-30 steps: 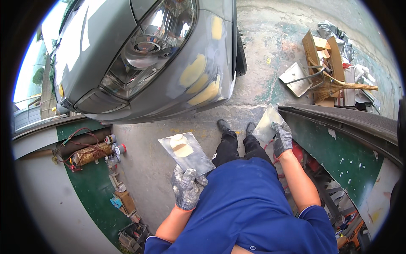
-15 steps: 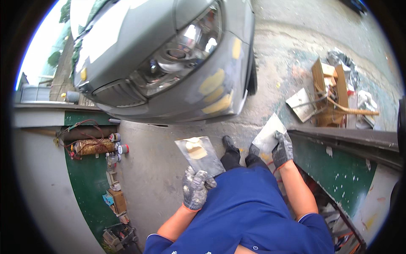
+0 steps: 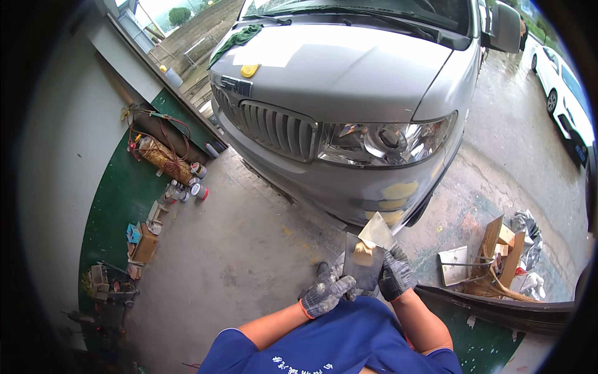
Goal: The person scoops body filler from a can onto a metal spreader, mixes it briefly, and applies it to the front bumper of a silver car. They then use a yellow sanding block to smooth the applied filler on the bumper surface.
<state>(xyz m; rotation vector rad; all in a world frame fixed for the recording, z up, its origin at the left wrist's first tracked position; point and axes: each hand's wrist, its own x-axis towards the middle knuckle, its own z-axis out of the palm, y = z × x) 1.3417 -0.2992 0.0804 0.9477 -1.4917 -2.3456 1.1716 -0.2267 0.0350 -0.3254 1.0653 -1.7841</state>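
Observation:
My left hand (image 3: 325,294), in a dark knit glove with pale smears, grips the lower edge of a flat grey mixing plate (image 3: 360,272). A lump of beige putty (image 3: 364,252) lies on the plate's upper part. My right hand (image 3: 396,275), gloved too, holds a light, flat putty scraper (image 3: 377,229), which overlaps the plate's upper right edge close to the putty. Whether the two touch I cannot tell. Just beyond stands a grey van; its front bumper (image 3: 349,198) bears yellowish putty patches (image 3: 398,191) below the headlight (image 3: 387,142).
A yellow object (image 3: 249,70) and a green cloth (image 3: 235,43) rest on the hood. Along the left wall are a rusty gas cylinder (image 3: 163,159), cans (image 3: 199,191) and boxes (image 3: 146,244). A cardboard box (image 3: 492,252) with scraps stands right; a white car (image 3: 564,93) is farther off.
My hands have come together, bringing the scraper from the right onto the plate's edge. The view has shifted, showing more of the van's front and the white car.

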